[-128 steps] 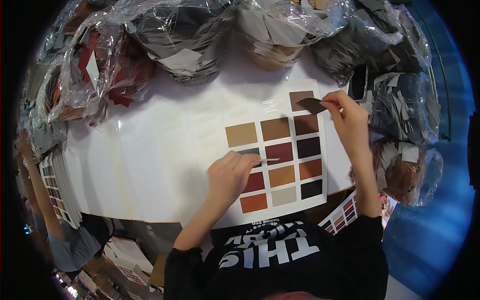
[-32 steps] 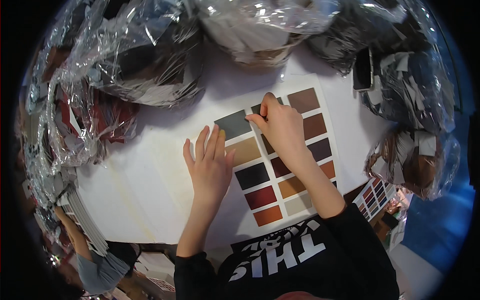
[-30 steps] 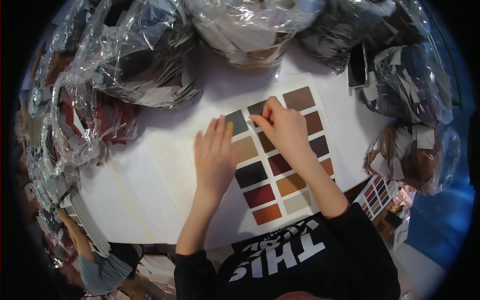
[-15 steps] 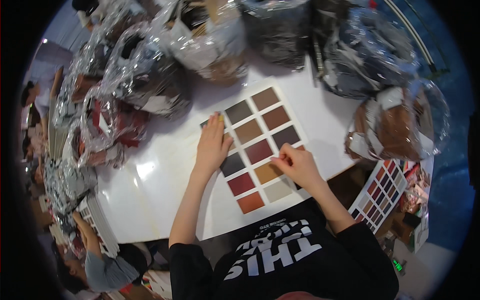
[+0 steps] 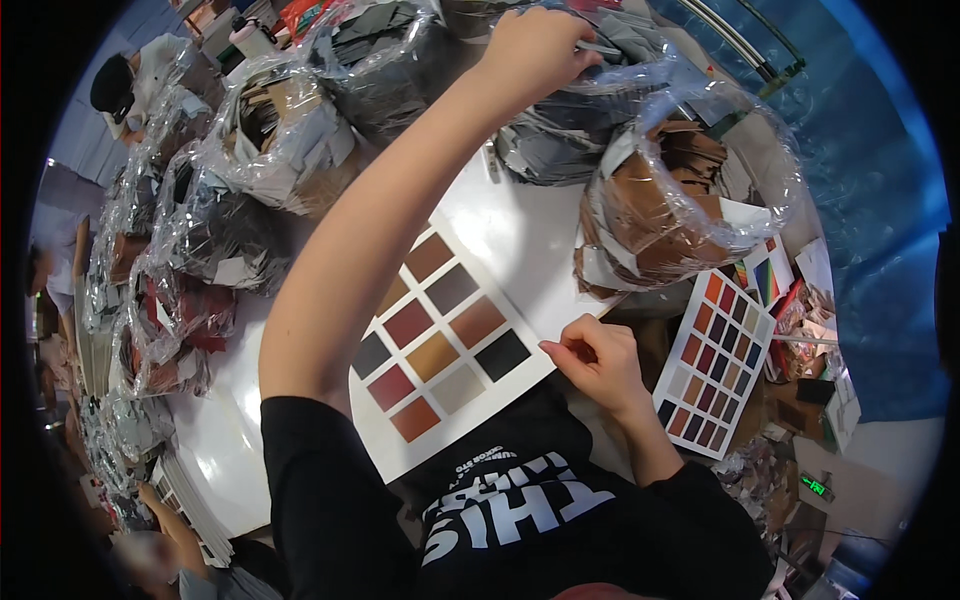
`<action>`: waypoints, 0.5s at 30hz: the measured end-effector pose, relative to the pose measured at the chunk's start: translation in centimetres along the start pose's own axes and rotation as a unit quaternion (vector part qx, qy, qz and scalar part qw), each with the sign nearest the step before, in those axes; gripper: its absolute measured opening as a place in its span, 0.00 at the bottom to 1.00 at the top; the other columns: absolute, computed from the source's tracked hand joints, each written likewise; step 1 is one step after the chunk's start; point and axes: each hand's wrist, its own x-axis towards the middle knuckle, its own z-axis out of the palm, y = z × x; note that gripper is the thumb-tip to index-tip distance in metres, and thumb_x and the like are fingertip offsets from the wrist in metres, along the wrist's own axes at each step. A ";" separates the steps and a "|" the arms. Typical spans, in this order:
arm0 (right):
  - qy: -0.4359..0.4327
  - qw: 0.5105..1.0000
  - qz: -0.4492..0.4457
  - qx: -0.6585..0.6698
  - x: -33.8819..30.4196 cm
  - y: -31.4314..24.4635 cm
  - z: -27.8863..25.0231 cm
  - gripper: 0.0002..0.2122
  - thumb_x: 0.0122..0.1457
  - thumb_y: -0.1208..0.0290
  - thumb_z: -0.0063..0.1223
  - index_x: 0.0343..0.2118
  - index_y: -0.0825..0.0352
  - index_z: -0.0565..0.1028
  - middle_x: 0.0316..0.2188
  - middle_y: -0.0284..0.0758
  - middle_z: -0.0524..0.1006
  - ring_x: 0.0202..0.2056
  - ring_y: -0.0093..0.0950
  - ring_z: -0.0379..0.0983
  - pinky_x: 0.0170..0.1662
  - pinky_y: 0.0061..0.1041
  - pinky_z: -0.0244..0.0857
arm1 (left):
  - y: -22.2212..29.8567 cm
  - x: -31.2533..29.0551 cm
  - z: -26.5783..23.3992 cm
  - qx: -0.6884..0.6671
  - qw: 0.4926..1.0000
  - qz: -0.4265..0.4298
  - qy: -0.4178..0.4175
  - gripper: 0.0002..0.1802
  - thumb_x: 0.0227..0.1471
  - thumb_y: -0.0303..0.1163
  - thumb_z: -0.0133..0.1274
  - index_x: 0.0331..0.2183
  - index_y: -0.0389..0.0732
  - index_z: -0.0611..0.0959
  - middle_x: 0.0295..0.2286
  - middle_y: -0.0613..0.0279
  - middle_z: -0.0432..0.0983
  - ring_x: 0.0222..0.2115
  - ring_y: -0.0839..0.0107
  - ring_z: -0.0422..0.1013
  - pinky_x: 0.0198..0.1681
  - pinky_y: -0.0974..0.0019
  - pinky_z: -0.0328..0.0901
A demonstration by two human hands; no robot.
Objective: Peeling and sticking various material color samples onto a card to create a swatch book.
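In the head view, working over a white swatch card [image 5: 433,357] on the worktop [image 5: 500,230], long axis slanting from upper left to lower right, far end pointing behind the left forearm [image 5: 345,250]. Reaching with the left hand [image 5: 540,52] over a plastic bag [image 5: 560,150] of grey pieces, bending fingers by a grey edge; cannot tell whether grasping. Curling the right hand [image 5: 602,367] beside the card's near right corner; cannot tell whether clenching anything.

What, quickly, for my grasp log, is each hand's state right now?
Left hand: curled at the gray swatches; whether it grips one cannot be told.
Right hand: closed, curled, with nothing visible in it.
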 end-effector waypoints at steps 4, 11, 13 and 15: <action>0.052 0.997 -0.038 -0.028 -0.4 0.4 -3.4 0.11 0.45 0.74 0.67 0.20 0.66 0.71 0.14 0.31 0.70 0.14 0.23 0.66 0.20 0.20 0.58 | -1.5 3.6 4.4 0.127 0.991 0.032 -0.038 0.10 0.45 0.38 0.58 0.31 0.44 0.84 0.27 0.58 0.80 0.32 0.60 0.76 0.36 0.57 0.68; 0.279 0.931 -0.151 -0.180 2.7 0.3 -9.9 0.11 0.46 0.77 0.67 0.21 0.63 0.72 0.15 0.28 0.70 0.15 0.19 0.63 0.18 0.18 0.54 | -0.9 1.6 5.4 0.140 0.987 0.010 0.081 0.07 0.52 0.31 0.49 0.30 0.38 0.77 0.27 0.48 0.77 0.32 0.50 0.75 0.34 0.53 0.67; 0.312 0.926 -0.101 -0.185 4.9 -0.5 -12.3 0.10 0.49 0.76 0.65 0.22 0.65 0.71 0.16 0.29 0.71 0.15 0.16 0.63 0.18 0.16 0.53 | -1.5 1.4 5.0 0.170 0.984 0.005 0.054 0.10 0.43 0.38 0.60 0.28 0.43 0.85 0.26 0.58 0.80 0.31 0.59 0.77 0.33 0.56 0.69; 0.253 0.929 -0.002 -0.270 7.6 -1.2 -14.7 0.07 0.53 0.72 0.60 0.27 0.66 0.73 0.20 0.31 0.74 0.20 0.23 0.68 0.25 0.21 0.61 | 0.2 2.0 4.1 0.149 0.988 -0.047 -0.016 0.11 0.42 0.38 0.61 0.26 0.42 0.85 0.26 0.57 0.80 0.30 0.58 0.77 0.32 0.56 0.69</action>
